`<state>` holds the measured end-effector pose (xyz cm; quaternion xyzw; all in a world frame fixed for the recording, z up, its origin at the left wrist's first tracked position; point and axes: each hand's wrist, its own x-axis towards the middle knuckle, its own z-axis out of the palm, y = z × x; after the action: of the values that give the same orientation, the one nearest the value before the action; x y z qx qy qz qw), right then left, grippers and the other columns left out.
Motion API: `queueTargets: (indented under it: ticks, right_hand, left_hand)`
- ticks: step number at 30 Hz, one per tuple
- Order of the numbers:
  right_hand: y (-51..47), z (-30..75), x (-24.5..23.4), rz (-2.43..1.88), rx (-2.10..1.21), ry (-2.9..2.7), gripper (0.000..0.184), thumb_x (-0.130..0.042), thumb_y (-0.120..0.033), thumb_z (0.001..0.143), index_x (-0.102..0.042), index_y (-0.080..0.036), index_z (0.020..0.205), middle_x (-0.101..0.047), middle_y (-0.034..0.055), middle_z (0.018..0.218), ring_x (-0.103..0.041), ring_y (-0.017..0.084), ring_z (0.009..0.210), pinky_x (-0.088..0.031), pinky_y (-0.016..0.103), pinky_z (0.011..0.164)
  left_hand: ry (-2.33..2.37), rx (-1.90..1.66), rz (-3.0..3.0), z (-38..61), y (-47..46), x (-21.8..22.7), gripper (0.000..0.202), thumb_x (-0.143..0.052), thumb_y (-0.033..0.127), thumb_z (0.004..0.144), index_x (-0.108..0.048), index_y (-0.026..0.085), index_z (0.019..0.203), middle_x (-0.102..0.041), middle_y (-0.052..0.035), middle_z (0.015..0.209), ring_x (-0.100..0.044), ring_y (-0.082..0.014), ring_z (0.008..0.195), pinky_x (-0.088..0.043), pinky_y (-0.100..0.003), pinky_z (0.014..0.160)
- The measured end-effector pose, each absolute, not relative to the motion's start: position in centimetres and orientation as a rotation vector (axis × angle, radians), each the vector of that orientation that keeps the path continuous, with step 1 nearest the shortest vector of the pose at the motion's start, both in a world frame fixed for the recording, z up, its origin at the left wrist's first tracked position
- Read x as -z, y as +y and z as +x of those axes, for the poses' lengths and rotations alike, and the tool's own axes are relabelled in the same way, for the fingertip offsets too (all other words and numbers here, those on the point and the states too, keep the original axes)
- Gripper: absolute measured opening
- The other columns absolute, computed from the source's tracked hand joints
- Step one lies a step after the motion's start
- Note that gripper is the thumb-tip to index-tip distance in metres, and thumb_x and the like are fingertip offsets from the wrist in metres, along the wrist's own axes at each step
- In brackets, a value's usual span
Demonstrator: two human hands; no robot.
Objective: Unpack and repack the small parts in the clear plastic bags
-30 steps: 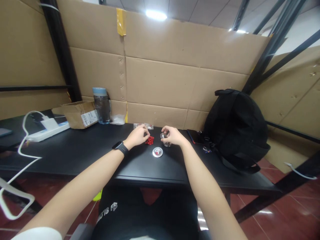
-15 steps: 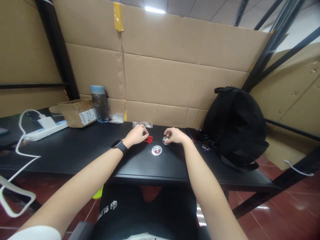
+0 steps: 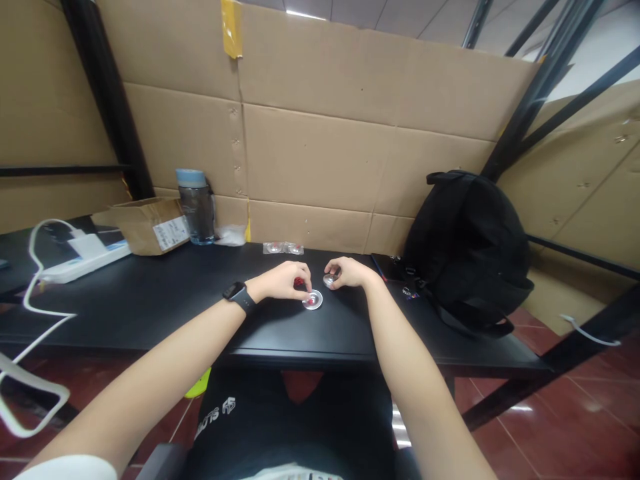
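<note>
My left hand [image 3: 287, 280], with a black watch on its wrist, rests on the black table [image 3: 165, 300] with its fingers pinched together right at the rim of a small round clear lid [image 3: 313, 300] that has something red in its middle. It covers most of a little heap of red pieces [image 3: 299, 282]. My right hand [image 3: 346, 273] lies just right of it, fingers curled round a small clear container [image 3: 330, 280] that stands on the table.
A black backpack [image 3: 470, 247] sits at the right end of the table. At the back left stand a water bottle [image 3: 196, 207], a cardboard box [image 3: 145, 225] and a white power strip [image 3: 80, 259] with a cable. Two small clear packets [image 3: 283, 248] lie near the cardboard wall.
My left hand moved right from the red heap to the lid. My right hand lowered the clear container onto the table. The camera tilted slightly downward.
</note>
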<state>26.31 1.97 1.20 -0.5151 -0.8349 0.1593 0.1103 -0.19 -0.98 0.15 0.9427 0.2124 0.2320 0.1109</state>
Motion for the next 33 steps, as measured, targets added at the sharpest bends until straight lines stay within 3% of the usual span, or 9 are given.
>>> queueTargets:
  ticks: [8,19,25,33]
  right_hand:
    - [1.72,25.69,-1.06,-1.539,-0.456,-2.472,0.053,-0.08,-0.018,0.061,-0.072,-0.021,0.113,-0.075,0.0037,0.106,-0.069,0.017,0.086,-0.05,0.022,0.076]
    - [2.14,25.51,-0.48,-1.535,-0.37,-2.453,0.05,-0.085,-0.028,0.054,-0.071,-0.023,0.102,-0.074,0.0002,0.094,-0.066,0.015,0.075,-0.047,0.022,0.065]
    - [2.01,25.91,-0.69,-1.513,-0.368,-2.367,0.059,-0.085,-0.028,0.053,-0.065,-0.023,0.108,-0.073,-0.0004,0.093,-0.065,0.014,0.073,-0.046,0.022,0.063]
    - [1.41,26.15,-1.37,-1.445,-0.361,-2.327,0.056,-0.084,-0.026,0.054,-0.065,-0.023,0.107,-0.073,-0.0012,0.091,-0.065,0.014,0.072,-0.046,0.022,0.065]
  left_hand:
    - [0.529,-0.626,2.806,0.42,-1.17,0.26,0.014,-0.077,0.036,0.082,-0.082,0.025,0.089,-0.07,-0.0028,0.1,-0.066,-0.0164,0.089,-0.047,-0.025,0.086]
    - [0.618,-0.605,2.852,0.87,-1.19,0.38,0.009,-0.073,0.029,0.087,-0.08,0.024,0.087,-0.07,-0.0032,0.103,-0.065,-0.017,0.092,-0.047,-0.027,0.087]
    - [0.637,-0.584,2.866,0.51,-0.88,0.4,0.008,-0.073,0.027,0.087,-0.08,0.023,0.085,-0.07,-0.0034,0.101,-0.065,-0.0162,0.089,-0.047,-0.027,0.085]
    - [0.61,-0.592,2.848,0.33,-0.63,0.45,0.008,-0.073,0.028,0.086,-0.08,0.023,0.085,-0.07,-0.0034,0.099,-0.066,-0.0154,0.087,-0.048,-0.026,0.084]
